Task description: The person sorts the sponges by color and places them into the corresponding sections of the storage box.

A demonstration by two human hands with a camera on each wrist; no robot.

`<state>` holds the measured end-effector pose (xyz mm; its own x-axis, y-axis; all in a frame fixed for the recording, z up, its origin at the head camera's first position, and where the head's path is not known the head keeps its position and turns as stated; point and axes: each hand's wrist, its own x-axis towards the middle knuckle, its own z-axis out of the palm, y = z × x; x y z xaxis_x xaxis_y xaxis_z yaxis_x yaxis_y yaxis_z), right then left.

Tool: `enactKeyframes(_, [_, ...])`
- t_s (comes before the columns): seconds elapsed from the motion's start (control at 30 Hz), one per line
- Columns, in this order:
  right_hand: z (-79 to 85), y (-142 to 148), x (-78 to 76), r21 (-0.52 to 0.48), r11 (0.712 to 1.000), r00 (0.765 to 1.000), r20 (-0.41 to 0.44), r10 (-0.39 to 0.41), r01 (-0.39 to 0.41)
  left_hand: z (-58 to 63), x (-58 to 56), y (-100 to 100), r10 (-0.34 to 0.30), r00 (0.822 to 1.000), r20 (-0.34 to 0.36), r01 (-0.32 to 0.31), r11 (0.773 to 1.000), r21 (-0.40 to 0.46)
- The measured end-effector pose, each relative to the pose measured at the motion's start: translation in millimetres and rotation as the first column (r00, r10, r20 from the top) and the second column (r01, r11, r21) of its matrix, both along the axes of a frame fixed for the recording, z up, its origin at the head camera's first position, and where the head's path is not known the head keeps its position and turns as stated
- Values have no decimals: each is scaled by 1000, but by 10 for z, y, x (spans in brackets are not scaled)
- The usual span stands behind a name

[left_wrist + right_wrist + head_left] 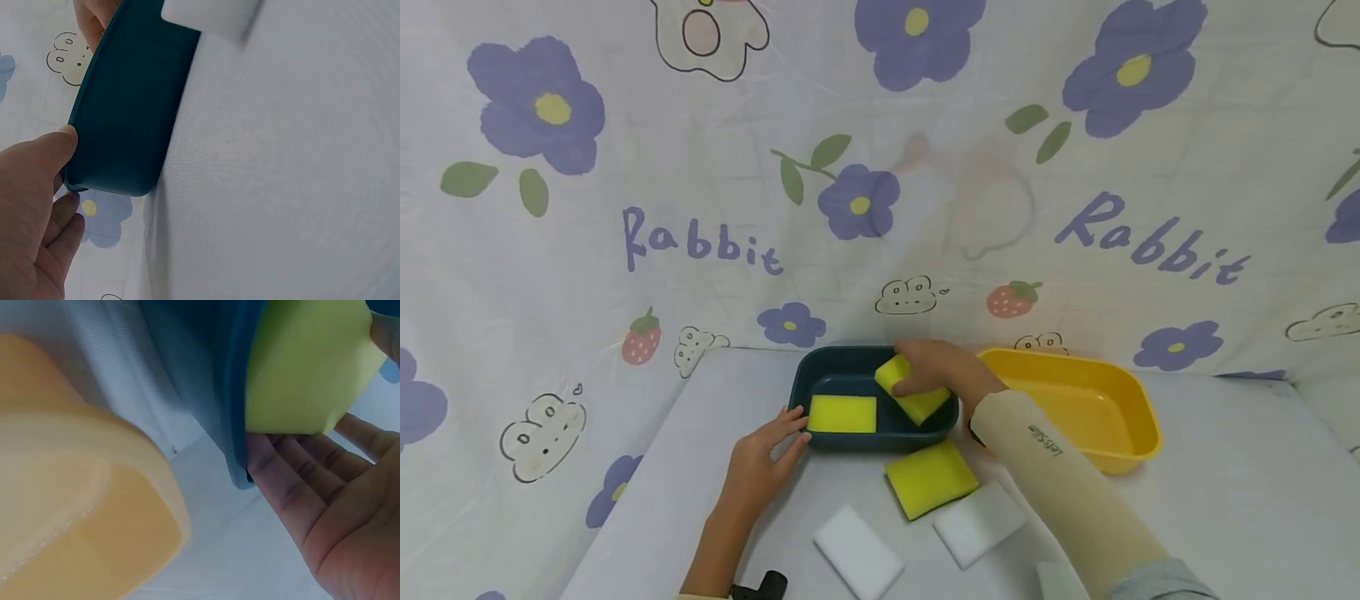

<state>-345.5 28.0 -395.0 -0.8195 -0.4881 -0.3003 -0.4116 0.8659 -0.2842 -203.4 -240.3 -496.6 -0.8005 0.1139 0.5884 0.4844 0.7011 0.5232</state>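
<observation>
My right hand [934,367] grips a yellow sponge [925,406] between thumb and fingers, tilted inside the right end of a dark teal tub [868,442]. In the right wrist view this sponge [306,369] shows beside the tub's rim. A second yellow sponge [842,414] lies flat in the tub's left part. At the tub's left end, my left hand [760,467] holds the rim, its thumb [59,147] on the near side and fingertips at the rim's corner. Another yellow sponge [932,481], dark underneath, lies on the table before the tub.
A yellow tub [1075,400] stands right of the teal one, under my right forearm's edge. White sponge blocks [859,553] lie on the table in front, one [979,523] against the loose yellow sponge. A patterned cloth [715,167] hangs behind the tubs.
</observation>
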Motion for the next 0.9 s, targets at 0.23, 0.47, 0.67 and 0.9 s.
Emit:
enactKeyframes(0.23, [-81,-60,-1,42,999,1000,3,-23,23,-10,-2,-6,7,1000,-4,-7,1000,-8])
enactKeyframes(0.47, [-155,-149,30,93,996,999,-46,0,4,-16,16,-19,8,1000,-6,-8,1000,-9])
enactKeyframes(0.67, [-175,-189,61,142,990,998,-66,19,-9,-1,7,-3,-7,1000,11,7,1000,1])
enactKeyframes(0.9, [-192,-203,70,126,992,1000,-23,17,-14,9,11,-4,-8,1000,14,8,1000,4])
